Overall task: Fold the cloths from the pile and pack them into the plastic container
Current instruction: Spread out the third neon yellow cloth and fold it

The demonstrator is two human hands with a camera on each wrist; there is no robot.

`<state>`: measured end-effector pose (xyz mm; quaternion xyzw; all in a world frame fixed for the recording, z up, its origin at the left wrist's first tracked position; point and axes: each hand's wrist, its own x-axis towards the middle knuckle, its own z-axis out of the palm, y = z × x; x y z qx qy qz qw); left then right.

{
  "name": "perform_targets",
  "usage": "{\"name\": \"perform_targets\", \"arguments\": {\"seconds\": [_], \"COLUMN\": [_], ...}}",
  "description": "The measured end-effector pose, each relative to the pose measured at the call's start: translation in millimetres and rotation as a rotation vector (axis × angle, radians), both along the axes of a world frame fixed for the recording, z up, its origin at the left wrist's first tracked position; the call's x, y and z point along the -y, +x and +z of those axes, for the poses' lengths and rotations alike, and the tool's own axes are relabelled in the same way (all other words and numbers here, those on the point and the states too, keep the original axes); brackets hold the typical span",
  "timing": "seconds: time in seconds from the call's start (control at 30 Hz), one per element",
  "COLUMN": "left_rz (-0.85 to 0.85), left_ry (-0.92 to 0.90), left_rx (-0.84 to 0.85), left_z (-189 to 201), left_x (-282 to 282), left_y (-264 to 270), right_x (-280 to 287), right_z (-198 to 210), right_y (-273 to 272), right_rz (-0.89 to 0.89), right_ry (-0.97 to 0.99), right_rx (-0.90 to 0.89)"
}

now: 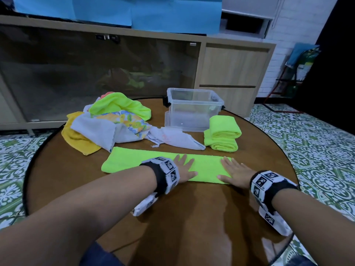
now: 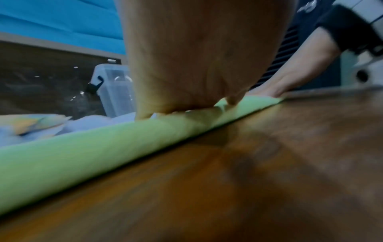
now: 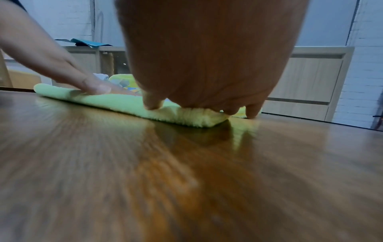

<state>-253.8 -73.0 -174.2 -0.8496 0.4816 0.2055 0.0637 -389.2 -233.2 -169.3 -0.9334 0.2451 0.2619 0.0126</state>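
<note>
Round table (image 1: pixel 172 217): green cloth (image 1: pixel 132 160) under flat left hand (image 1: pixel 184 167), right hand (image 1: pixel 235 172)

Lime green cloth (image 1: pixel 134 162) folded to a long strip on the near part of the table.

It lies flat, running left to right. Behind it at the far left is the unfolded pile (image 1: pixel 107 121): lime, yellow, white and flower-printed cloths. The clear plastic container (image 1: pixel 194 108) stands open at the far right and seems to be empty. Just beside it, on the near right, two folded lime cloths (image 1: pixel 222 133) lie touching each other.
</note>
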Motion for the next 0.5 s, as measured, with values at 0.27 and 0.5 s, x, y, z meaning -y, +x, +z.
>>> {"name": "perform_targets", "arguments": {"seconds": [0.27,0.5], "left_rz": [0.168,0.282], "left_ry": [0.037,0.131], "left_rx": [0.091,0.040], "left_z": [-15,-7], "left_x": [-84,-147], "left_y": [81,120], "right_x": [8,3], "right_z": [-6,3], "right_y": [2,4], "right_rz": [0.003,-0.023], "right_ry": [0.043,0.052], "right_rx": [-0.015,-0.021]}}
